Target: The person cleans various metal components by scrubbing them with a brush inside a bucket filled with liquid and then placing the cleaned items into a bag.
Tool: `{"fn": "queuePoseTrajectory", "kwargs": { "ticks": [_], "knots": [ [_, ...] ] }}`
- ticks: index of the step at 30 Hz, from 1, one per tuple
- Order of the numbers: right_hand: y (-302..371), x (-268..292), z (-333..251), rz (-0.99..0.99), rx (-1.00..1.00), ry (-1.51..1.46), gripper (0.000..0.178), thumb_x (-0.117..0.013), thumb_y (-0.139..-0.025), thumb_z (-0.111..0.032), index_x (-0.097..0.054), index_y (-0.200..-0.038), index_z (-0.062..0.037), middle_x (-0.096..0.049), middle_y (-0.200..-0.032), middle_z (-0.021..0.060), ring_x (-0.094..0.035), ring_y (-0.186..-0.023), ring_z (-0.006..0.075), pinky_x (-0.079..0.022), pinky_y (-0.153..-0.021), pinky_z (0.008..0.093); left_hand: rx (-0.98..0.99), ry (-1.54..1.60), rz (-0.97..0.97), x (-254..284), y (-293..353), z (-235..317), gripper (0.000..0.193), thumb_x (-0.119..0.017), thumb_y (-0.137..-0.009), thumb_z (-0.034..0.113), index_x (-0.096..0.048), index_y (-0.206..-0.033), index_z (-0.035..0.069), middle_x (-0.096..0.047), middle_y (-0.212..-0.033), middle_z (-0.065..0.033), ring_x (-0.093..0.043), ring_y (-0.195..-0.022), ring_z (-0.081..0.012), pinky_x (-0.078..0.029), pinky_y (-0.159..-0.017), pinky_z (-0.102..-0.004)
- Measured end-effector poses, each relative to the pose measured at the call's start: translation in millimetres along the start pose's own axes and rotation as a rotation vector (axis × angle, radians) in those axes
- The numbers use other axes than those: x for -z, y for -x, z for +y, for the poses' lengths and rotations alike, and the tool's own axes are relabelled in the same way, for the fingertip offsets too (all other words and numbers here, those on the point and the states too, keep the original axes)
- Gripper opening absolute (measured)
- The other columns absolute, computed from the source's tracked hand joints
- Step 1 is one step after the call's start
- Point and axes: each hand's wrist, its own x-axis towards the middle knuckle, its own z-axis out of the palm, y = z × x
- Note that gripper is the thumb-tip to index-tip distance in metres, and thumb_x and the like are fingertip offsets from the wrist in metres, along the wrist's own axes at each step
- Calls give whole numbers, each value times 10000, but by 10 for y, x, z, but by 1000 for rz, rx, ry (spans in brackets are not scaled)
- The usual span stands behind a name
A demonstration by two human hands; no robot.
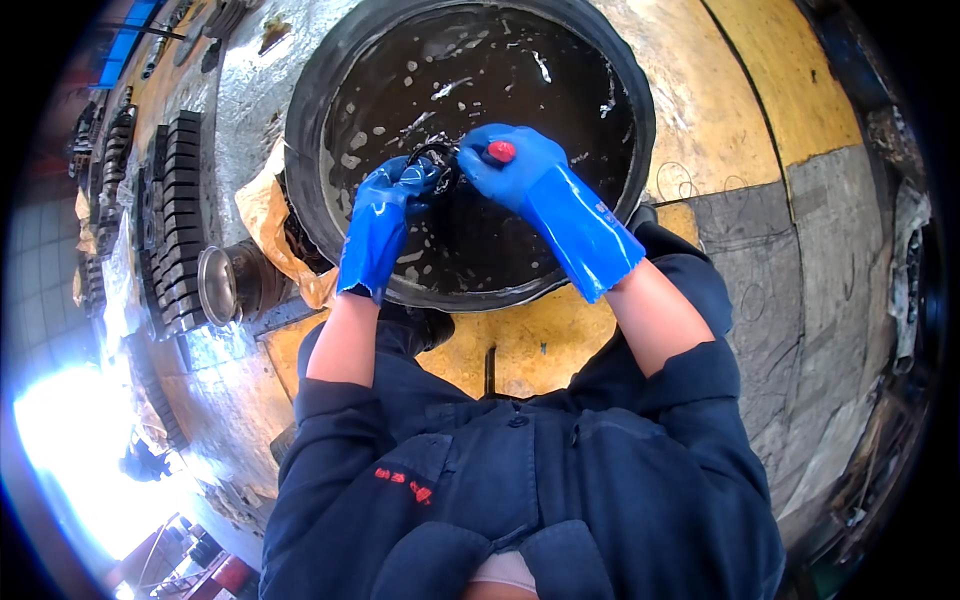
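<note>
A wide round black tub [303, 150] with dark, bubbly liquid in it stands before me. Over the liquid, my left hand [380, 205], in a long blue rubber glove, is closed on a small dark ring-shaped part [437, 155], wet and shiny. My right hand [520, 170], gloved the same way, is wrapped round a tool with a red handle [501, 151]. Only the handle's end shows clearly. The tool's working end lies hidden at the dark part, so its kind is unclear. Both hands are close together, almost touching.
Crumpled brown paper [265, 210] lies against the tub's left side, beside a metal cylinder with a flared rim [217, 285]. Rows of dark ribbed metal parts [182, 200] lie farther left. Yellow flooring [730, 80] and grey mats [755, 270] extend to the right.
</note>
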Motion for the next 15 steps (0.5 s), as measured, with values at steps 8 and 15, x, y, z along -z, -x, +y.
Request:
{"fn": "queuePoseTrajectory", "kwargs": {
  "ticks": [8, 15],
  "knots": [
    [-60, -59, 97, 24, -68, -79, 290, -721, -1027, -352, -821, -1189, -134, -826, -1136, 125, -802, -1019, 331, -632, -945, 403, -29, -7, 17, -86, -6, 26, 414, -768, -1070, 340, -774, -1317, 7, -815, -1113, -57, -753, -1005, -148, -581, -879, -301],
    [-5, 40, 29, -189, -514, -255, 450, -668, -1015, -483, -821, -1130, -76, -819, -1079, 195, -794, -1031, 363, -607, -925, 434, -99, -54, 48, -69, 11, -14, 434, -757, -1072, 349, -763, -1344, 11, -820, -1167, -76, -764, -1049, -161, -578, -890, -310]
  ]
}}
